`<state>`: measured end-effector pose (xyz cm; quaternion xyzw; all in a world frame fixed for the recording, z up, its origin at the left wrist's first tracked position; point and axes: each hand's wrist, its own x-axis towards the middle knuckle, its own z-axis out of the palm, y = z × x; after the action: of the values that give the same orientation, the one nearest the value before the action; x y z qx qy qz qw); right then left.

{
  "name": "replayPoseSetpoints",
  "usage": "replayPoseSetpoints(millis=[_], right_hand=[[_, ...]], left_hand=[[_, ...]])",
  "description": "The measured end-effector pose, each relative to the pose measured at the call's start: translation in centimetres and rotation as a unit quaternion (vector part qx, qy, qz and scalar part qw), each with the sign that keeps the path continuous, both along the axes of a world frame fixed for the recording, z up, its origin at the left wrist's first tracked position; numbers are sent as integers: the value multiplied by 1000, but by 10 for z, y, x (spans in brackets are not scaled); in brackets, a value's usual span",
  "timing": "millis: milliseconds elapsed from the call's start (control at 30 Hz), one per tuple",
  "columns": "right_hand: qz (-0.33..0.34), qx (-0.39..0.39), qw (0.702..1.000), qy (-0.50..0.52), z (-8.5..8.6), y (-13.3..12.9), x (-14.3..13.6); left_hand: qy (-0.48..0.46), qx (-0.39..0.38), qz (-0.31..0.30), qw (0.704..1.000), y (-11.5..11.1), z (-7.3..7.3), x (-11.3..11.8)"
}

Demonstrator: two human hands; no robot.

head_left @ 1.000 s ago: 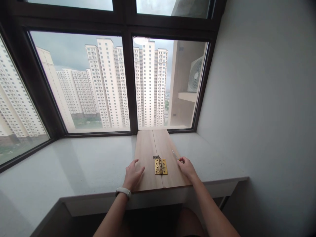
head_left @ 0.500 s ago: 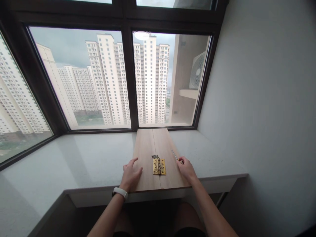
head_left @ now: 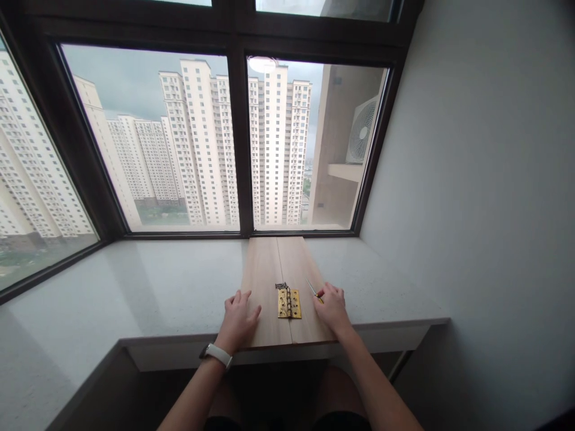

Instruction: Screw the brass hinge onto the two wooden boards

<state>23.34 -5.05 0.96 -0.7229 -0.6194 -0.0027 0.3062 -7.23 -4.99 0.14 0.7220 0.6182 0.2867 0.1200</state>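
Observation:
Two pale wooden boards (head_left: 264, 263) lie side by side, with a thin seam between them. Across that seam rests a brass hinge (head_left: 289, 303), opened flat, and several dark screws (head_left: 281, 286) are gathered at its upper edge. My left hand (head_left: 239, 320) rests at the left edge of the boards, fingers apart and holding nothing. At the right edge, my right hand (head_left: 331, 306) is closed around a screwdriver (head_left: 313, 290) with a yellow and dark handle, its thin shaft pointing up and left over the right board.
The boards lie on a white windowsill (head_left: 179, 287) whose front edge runs below my wrists. Dark window frames (head_left: 242, 149) stand behind it, and a plain wall (head_left: 471, 167) rises on the right.
My right hand has moved slightly left with the screwdriver, whose tip is now further over the right board. My left hand has barely moved.

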Motion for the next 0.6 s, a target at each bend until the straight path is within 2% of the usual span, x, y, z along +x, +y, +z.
replayPoseSetpoints(millis=[100, 200, 267, 433, 533, 600], right_hand=[[10, 23, 1000, -17, 1, -3, -25], [4, 20, 1000, -23, 4, -2, -44], [-3, 15, 1000, -14, 6, -1, -46], [-30, -3, 998, 52, 8, -14, -13], [-25, -43, 995, 83, -3, -33, 12], [-5, -35, 995, 89, -12, -46, 21]], left_hand=[[9, 58, -29, 998, -13, 9, 12], [14, 64, -64, 996, -27, 18, 25], [16, 56, -78, 995, -36, 21, 29], [19, 42, -112, 993, -54, 22, 29], [22, 41, -129, 991, -64, 17, 28], [26, 32, -141, 989, -68, 12, 30]])
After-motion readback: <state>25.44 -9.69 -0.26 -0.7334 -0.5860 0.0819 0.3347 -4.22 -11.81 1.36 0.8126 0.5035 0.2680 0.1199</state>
